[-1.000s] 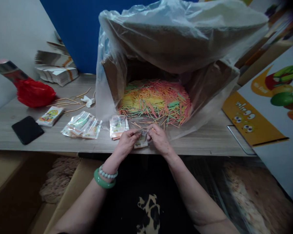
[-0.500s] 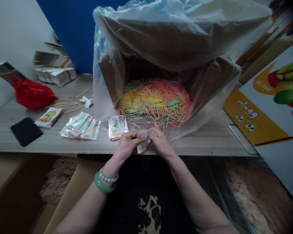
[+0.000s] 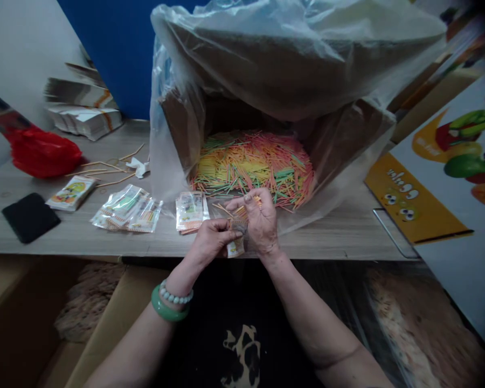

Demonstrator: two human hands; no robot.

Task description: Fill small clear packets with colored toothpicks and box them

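Observation:
My left hand [image 3: 210,240] pinches a small printed plastic packet [image 3: 235,247] by its side, just over the table's front edge. Close on its right is my right hand [image 3: 261,221], raised and turned partly palm up, its fingers curled around a few thin orange-yellow sticks [image 3: 258,201]. Behind the hands a heap of thin pink, yellow, orange and green sticks [image 3: 250,167] lies in the mouth of a plastic-lined carton [image 3: 178,129]. A short stack of flat printed packets [image 3: 191,211] rests left of my left hand. Farther left are filled clear packets [image 3: 127,209].
On the left lie a black flat pad [image 3: 30,217], a bundle of printed cards [image 3: 73,193], a red plastic bag [image 3: 44,153] and stacked folded card [image 3: 83,108]. A printed carton [image 3: 420,199] stands at right. An open box [image 3: 105,323] sits below the table.
My right hand has moved up from the packet's top and turned its palm upward with sticks in its fingers. My left hand keeps the packet nearly in place. The view has shifted slightly.

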